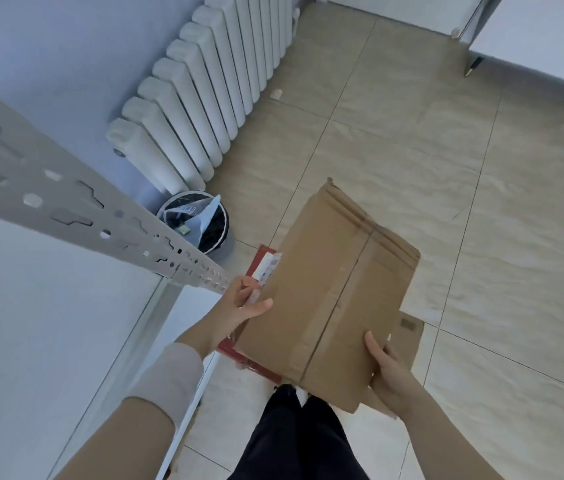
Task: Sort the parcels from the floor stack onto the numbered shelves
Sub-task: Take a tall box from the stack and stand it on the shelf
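Though blurry, post [65, 197] seemingly beside box [329, 292].

I read nothing legible from here; the white label [267, 268] on the red parcel [240, 355] is blurred; the sticker [189, 210] in the bin [227, 221] is too small.

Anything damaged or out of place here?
The cardboard box, held between the left hand and the right hand, looks worn: its far flap edges are ragged and uneven, with one corner torn. Nothing spilled.
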A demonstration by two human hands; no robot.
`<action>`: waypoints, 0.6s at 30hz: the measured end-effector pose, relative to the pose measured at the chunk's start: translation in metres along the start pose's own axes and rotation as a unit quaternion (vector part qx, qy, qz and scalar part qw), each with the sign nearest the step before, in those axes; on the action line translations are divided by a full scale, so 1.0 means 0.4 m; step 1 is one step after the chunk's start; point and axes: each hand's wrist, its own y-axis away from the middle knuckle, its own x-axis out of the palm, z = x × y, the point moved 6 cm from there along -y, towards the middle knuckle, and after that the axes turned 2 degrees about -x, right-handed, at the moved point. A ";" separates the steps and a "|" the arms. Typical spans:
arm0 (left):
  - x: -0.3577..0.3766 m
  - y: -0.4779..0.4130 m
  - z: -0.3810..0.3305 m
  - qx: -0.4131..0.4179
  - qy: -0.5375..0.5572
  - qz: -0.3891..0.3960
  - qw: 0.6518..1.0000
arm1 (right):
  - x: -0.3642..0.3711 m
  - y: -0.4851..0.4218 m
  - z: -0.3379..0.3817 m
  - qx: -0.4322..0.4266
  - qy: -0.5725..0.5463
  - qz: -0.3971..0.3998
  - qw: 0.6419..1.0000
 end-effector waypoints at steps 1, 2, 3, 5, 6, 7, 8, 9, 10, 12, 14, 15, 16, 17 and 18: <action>0.016 0.007 -0.024 0.003 -0.029 0.010 1.000 | -0.007 0.024 0.020 -0.013 -0.005 0.002 1.000; 0.033 0.017 -0.053 0.007 -0.061 0.011 0.998 | -0.016 0.043 0.040 -0.026 0.000 0.002 1.000; 0.048 0.027 -0.083 0.016 -0.082 0.006 0.996 | -0.027 0.062 0.056 -0.040 0.006 -0.003 0.999; 0.081 0.053 -0.146 0.045 -0.092 -0.008 0.995 | -0.036 0.101 0.085 -0.055 0.022 -0.009 0.998; 0.098 0.065 -0.174 0.063 -0.093 -0.017 0.994 | -0.039 0.117 0.100 -0.068 0.034 -0.019 0.997; 0.114 0.074 -0.197 0.085 -0.098 -0.026 0.991 | -0.037 0.133 0.116 -0.086 0.049 -0.032 0.995; 0.131 0.084 -0.220 0.107 -0.107 -0.037 0.988 | -0.032 0.147 0.135 -0.109 0.065 -0.052 0.991; 0.147 0.090 -0.238 0.129 -0.119 -0.050 0.983 | -0.023 0.163 0.155 -0.135 0.077 -0.071 0.985; 0.161 0.099 -0.253 0.152 -0.137 -0.067 0.977 | -0.014 0.178 0.174 -0.156 0.082 -0.090 0.980; 0.191 0.112 -0.274 0.186 -0.184 -0.105 0.959 | 0.009 0.200 0.202 -0.180 0.106 -0.127 0.970; 0.218 0.131 -0.295 0.225 -0.244 -0.149 0.931 | 0.037 0.214 0.219 -0.183 0.129 -0.125 0.967; 0.233 0.144 -0.306 0.247 -0.271 -0.169 0.915 | 0.052 0.222 0.230 -0.185 0.122 -0.108 0.969; 0.247 0.158 -0.316 0.268 -0.290 -0.182 0.900 | 0.069 0.228 0.239 -0.189 0.102 -0.084 0.973; 0.263 0.171 -0.322 0.284 -0.302 -0.185 0.891 | 0.087 0.235 0.250 -0.198 0.083 -0.055 0.975; 0.280 0.184 -0.325 0.294 -0.310 -0.184 0.885 | 0.102 0.241 0.260 -0.213 0.074 -0.035 0.974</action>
